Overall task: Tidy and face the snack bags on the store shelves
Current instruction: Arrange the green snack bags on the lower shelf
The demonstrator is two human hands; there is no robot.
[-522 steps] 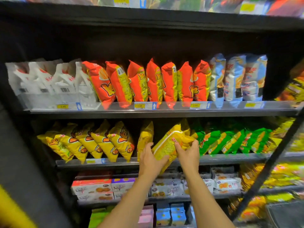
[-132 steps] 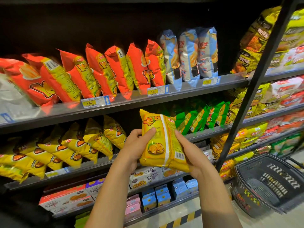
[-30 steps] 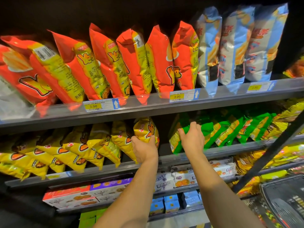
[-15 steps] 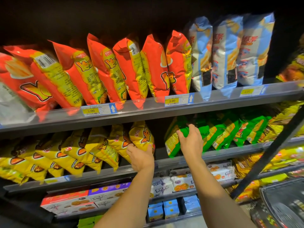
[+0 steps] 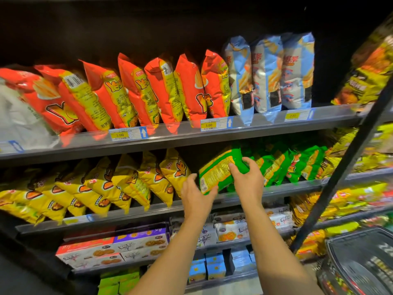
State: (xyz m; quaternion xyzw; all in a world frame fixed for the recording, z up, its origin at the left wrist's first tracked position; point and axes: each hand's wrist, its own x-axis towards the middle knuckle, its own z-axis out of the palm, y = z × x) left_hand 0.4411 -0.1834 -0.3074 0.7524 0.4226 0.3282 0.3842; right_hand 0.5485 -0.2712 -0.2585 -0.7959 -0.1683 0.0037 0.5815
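Observation:
A green and yellow snack bag [image 5: 219, 171] is tilted at the left end of the green row [image 5: 297, 165] on the middle shelf [image 5: 276, 189]. My right hand [image 5: 247, 179] grips its upper right part, fingers curled over the top. Its lower left corner meets my left hand [image 5: 196, 198], whose fingers are straight. Left of my hands stands a leaning row of yellow bags [image 5: 127, 182]. Above, on the upper shelf, stand orange bags [image 5: 148, 92] and pale blue bags [image 5: 270, 73].
A black upright post [image 5: 348, 160] slants across the right side, with more yellow bags behind it. A black shopping basket [image 5: 361, 262] sits at the lower right. Boxes of biscuits [image 5: 131, 245] fill the shelf below my arms.
My left hand has left the yellow bags and come right to the green bag. My right hand has pulled that green bag out and tilted it.

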